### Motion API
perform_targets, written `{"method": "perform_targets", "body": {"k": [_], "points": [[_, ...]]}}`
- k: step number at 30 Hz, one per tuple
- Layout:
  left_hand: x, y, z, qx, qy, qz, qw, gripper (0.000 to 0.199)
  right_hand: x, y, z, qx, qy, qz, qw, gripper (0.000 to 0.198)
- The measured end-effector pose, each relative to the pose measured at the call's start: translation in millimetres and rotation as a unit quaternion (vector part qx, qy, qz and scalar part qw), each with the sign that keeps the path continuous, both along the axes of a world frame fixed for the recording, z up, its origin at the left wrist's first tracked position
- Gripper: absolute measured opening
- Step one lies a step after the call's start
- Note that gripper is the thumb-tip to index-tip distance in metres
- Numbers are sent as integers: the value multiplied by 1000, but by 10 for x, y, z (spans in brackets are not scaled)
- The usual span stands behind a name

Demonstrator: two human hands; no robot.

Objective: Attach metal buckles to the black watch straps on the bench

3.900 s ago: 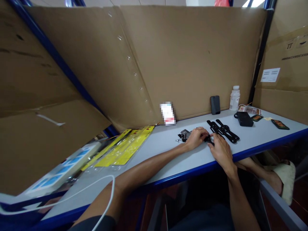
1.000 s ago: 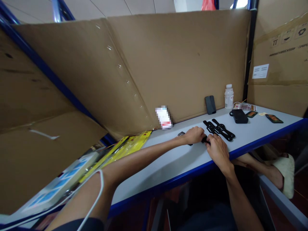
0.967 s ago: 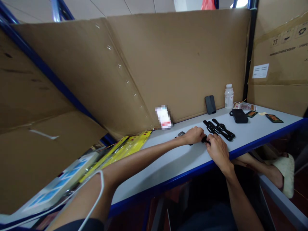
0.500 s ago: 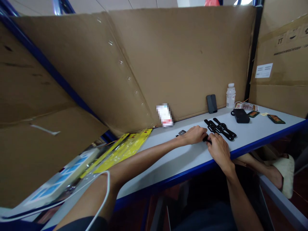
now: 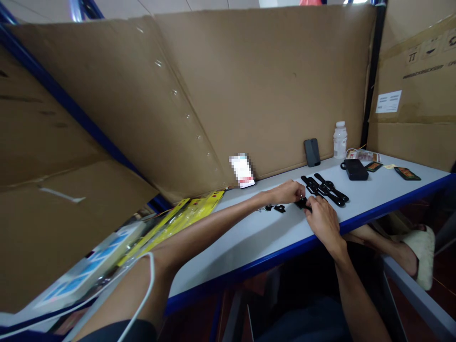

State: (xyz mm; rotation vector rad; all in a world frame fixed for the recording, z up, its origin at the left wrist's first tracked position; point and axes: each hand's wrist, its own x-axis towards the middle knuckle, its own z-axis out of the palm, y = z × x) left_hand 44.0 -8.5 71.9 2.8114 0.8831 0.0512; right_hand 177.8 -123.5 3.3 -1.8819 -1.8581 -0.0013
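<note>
My left hand [image 5: 289,192] is closed in a pinch just above a small black part [image 5: 301,203]. A tiny shiny bit shows at its fingertips, too small to name. My right hand [image 5: 322,216] has its fingers closed on the black part's near end, holding it low over the tabletop. The fingers cover much of the part, so its kind is unclear. Under my left wrist lie several small loose pieces, among them a black clip-like piece [image 5: 280,209]. Just beyond my hands, several long black watch-like pieces [image 5: 323,189] lie side by side.
A lit phone [image 5: 242,171] and a dark phone [image 5: 312,152] lean on the cardboard wall [image 5: 270,95]. Further right stand a bottle [image 5: 340,140] and a black case [image 5: 356,169]. Yellow packets [image 5: 185,223] lie left. A white cable [image 5: 151,280] crosses my left arm.
My left hand has risen slightly from the black part, and small black pieces now show below its wrist. My right hand keeps its hold. The view has shifted a little.
</note>
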Motion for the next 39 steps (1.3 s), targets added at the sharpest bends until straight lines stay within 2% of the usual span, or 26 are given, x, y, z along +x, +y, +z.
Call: {"method": "perform_targets", "body": {"k": [3, 7, 15, 17, 22, 24, 30, 36, 39], "points": [[1, 3, 32, 67, 56, -37, 995, 18, 3, 6, -13, 2, 0, 2, 1000, 19], [57, -66, 28, 119, 105, -7, 987, 16, 0, 4, -15, 2, -1, 0, 1000, 20], [174, -153, -38, 121, 97, 85, 984, 21, -14, -14, 26, -1, 13, -8, 1000, 22], [203, -161, -35, 131, 105, 77, 983, 20, -20, -18, 36, -2, 21, -18, 1000, 21], [219, -150, -4, 156, 135, 0, 978, 16, -24, -24, 45, 0, 29, -25, 999, 17], [200, -142, 5, 152, 142, -12, 978, 18, -21, -21, 36, 2, 29, -23, 999, 16], [165, -174, -12, 171, 154, 1, 973, 20, -16, -7, 15, 5, 24, -15, 1000, 18], [129, -145, -26, 118, 103, 20, 987, 18, -20, -25, 57, -8, 35, -21, 999, 17], [93, -141, -46, 114, 76, 10, 990, 21, -22, -25, 60, -7, 39, -23, 999, 17]]}}
